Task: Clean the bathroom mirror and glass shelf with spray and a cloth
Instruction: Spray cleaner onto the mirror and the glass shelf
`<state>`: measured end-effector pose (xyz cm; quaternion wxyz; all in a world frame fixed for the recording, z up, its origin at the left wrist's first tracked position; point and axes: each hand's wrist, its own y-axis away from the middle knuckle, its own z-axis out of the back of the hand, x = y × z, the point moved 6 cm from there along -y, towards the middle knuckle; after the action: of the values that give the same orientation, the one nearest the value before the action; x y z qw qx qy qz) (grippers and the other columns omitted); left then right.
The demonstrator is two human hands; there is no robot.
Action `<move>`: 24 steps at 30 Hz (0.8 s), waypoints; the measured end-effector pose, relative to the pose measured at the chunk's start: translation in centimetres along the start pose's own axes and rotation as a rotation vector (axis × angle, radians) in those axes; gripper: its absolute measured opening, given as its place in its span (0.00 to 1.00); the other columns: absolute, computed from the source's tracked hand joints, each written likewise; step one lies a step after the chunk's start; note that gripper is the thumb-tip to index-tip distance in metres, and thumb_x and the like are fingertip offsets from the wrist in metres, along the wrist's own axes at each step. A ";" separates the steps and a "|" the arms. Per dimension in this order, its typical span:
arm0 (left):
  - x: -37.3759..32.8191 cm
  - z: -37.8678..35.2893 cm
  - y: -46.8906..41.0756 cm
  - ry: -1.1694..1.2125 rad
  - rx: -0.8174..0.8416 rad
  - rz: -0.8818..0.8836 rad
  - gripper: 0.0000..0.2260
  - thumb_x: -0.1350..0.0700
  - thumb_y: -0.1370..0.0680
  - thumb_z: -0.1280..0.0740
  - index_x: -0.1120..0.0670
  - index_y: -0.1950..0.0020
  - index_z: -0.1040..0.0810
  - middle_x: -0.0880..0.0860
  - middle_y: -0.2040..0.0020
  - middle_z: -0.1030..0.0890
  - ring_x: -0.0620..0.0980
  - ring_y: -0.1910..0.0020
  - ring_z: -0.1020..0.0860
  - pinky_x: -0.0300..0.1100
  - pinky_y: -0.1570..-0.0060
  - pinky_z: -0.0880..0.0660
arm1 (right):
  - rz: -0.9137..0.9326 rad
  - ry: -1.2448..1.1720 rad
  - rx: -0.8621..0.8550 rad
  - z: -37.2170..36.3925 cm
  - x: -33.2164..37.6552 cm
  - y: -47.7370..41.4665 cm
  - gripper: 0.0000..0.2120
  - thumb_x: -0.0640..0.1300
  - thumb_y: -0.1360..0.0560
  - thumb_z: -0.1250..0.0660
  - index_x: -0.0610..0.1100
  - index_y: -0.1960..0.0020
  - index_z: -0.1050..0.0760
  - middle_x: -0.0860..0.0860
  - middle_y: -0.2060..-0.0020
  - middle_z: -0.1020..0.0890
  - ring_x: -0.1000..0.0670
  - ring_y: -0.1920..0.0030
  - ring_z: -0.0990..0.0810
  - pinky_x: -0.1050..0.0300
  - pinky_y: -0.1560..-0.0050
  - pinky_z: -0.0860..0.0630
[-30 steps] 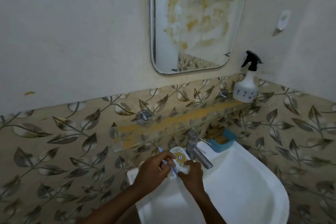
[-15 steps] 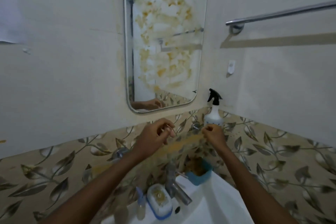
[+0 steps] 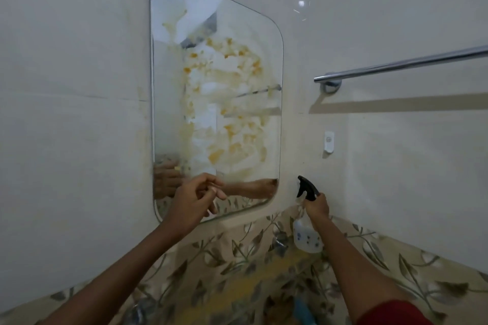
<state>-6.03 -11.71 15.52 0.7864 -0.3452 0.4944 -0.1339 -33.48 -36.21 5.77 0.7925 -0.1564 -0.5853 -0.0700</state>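
The wall mirror (image 3: 216, 92) is smeared with yellow-orange stains across its middle. Below it the glass shelf (image 3: 250, 280) carries a long yellow streak. At the shelf's right end stands a white spray bottle (image 3: 306, 235) with a black trigger head; my right hand (image 3: 318, 206) is closed around its neck. My left hand (image 3: 195, 198) hovers in front of the mirror's lower edge, fingers loosely curled and holding nothing. No cloth is in view.
A chrome towel rail (image 3: 401, 63) runs along the right wall above a small white wall hook (image 3: 329, 141). Leaf-patterned tiles (image 3: 396, 266) cover the lower wall. A blue soap dish (image 3: 303, 311) shows at the bottom edge.
The view has tilted up from the sink to the mirror. Both hands left the soap case on the basin and rose. My right hand has taken hold of the spray bottle.
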 end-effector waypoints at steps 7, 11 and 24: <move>1.4 0.5 0.0 -0.002 0.005 0.021 0.10 0.66 0.23 0.40 0.54 0.53 0.23 0.52 0.61 0.16 0.48 0.67 0.21 0.43 0.69 0.25 | 0.116 0.031 -0.005 0.7 1.0 0.0 0.16 0.37 0.26 0.35 0.34 0.39 0.27 0.36 0.49 0.20 0.41 0.54 0.22 0.51 0.55 0.26; 1.3 -0.2 -0.1 -0.078 -0.011 -0.035 0.10 0.67 0.25 0.36 0.52 0.55 0.21 0.50 0.57 0.17 0.45 0.59 0.21 0.42 0.63 0.24 | 0.302 0.030 -0.067 2.8 5.2 3.3 0.18 0.41 0.28 0.31 0.36 0.40 0.26 0.37 0.48 0.19 0.38 0.49 0.21 0.52 0.54 0.27; -4.4 -6.3 1.0 -0.232 0.095 -0.018 0.45 0.37 0.38 0.26 0.38 0.29 0.49 0.40 0.33 0.38 0.40 0.38 0.40 0.43 0.37 0.46 | 0.854 -0.245 0.020 6.0 22.4 21.3 0.09 0.47 0.34 0.25 0.48 0.55 0.22 0.58 0.64 0.20 0.60 0.62 0.21 0.73 0.64 0.27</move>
<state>-13.70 -11.15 16.13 0.8524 -0.3254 0.3901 -0.1235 -25.79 -12.54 25.09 0.6767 -0.3836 -0.5582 0.2884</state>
